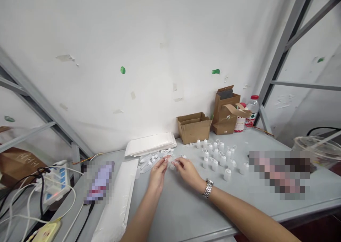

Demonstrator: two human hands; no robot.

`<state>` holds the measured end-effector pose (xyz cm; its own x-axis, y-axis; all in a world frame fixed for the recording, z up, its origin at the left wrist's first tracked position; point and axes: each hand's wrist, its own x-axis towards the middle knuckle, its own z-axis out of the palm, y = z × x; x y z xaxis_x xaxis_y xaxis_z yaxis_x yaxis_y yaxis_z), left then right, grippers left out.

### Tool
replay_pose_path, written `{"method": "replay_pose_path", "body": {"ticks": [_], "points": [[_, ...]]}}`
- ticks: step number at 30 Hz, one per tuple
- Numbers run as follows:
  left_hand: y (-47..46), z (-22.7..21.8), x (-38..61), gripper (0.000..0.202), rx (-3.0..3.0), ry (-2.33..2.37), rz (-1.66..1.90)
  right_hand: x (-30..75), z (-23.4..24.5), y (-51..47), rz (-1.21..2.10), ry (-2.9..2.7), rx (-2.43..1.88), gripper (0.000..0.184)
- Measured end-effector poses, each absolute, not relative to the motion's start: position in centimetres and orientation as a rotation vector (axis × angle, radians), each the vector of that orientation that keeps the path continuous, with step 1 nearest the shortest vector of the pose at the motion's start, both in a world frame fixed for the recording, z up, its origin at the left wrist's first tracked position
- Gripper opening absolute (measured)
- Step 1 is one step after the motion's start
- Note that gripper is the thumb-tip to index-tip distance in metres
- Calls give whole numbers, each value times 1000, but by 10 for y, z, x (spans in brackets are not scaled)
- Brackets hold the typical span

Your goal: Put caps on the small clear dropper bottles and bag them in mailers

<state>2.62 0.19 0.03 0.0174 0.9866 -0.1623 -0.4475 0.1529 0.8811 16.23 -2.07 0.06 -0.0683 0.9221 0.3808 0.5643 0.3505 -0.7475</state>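
My left hand [158, 173] and my right hand [188, 171] meet over the middle of the table, fingertips pinched close together. Between them shows a small translucent white piece [172, 161]; the fingers partly cover it, and its exact kind is unclear. A metal-banded watch [208, 188] is on my right wrist. Just left of the hands lies a pile of small white caps and translucent empty pieces [149, 160]. To the right stand several small translucent squeeze bottles [222, 159] with white tops, all upright.
An open cardboard box [194, 131] and a brown paper bag [226, 117] stand against the wall, beside red-capped bottles [250, 114]. White padded envelopes [117, 203] lie at left, near a blurred purple object [100, 181] and a power strip [57, 183] with cables. Metal posts flank the table [181, 217].
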Motion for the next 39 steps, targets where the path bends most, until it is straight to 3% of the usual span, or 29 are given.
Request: {"method": "replay_pose_path", "body": {"ticks": [3, 7, 13, 20, 23, 28, 31, 35, 39], "points": [[1, 1, 28, 28, 829, 970, 1320, 161, 0, -20, 1016, -1436, -1246, 34], [-2, 7, 26, 27, 919, 1025, 1343, 163, 2, -27, 1027, -1270, -1163, 36], [-2, 20, 19, 21, 1020, 978, 1276, 166, 9, -31, 1652, -1181, -1028, 53], [-4, 23, 21, 25, 1338, 1018, 1038, 173, 11, -26, 1437, -1254, -1017, 51], [-2, 21, 18, 14, 1508, 1125, 1101, 178, 12, -23, 1342, -1218, -1074, 50], [1, 20, 15, 16, 1526, 1145, 1201, 182, 16, -20, 1229, -1219, -1134, 46], [0, 17, 19, 34, 1439, 1157, 1236, 180, 15, -21, 1270, -1272, -1106, 45], [-1, 13, 21, 11, 1556, 1166, 1210, 178, 11, -23, 1282, -1311, -1089, 48], [-1, 15, 16, 13, 1559, 1172, 1266, 177, 7, -25, 1135, -1347, -1177, 46]]}}
